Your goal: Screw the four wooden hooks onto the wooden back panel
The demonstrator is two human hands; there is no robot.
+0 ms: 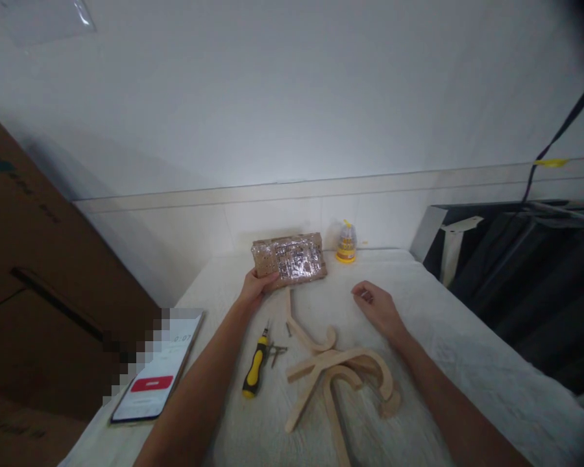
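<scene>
My left hand [259, 285] grips the lower left corner of a brown package [294, 258] wrapped in shiny clear plastic, its thumb lying across the front. My right hand [376, 303] is over the white cloth with its fingers curled in, and nothing shows in them. Between my forearms lie several curved wooden pieces [340, 358], partly stacked on one another. A yellow-and-black screwdriver [255, 366] rests left of them. Beside it are a few screws [274, 352], and a single screw [288, 329] lies farther forward.
A small clear bottle with a yellow base and tip [346, 243] stands at the back near the wall. On the left, a phone [158, 373] lies near a large cardboard box [43, 259]. Dark panels [506, 259] lean at the right of the cloth-covered table [472, 337].
</scene>
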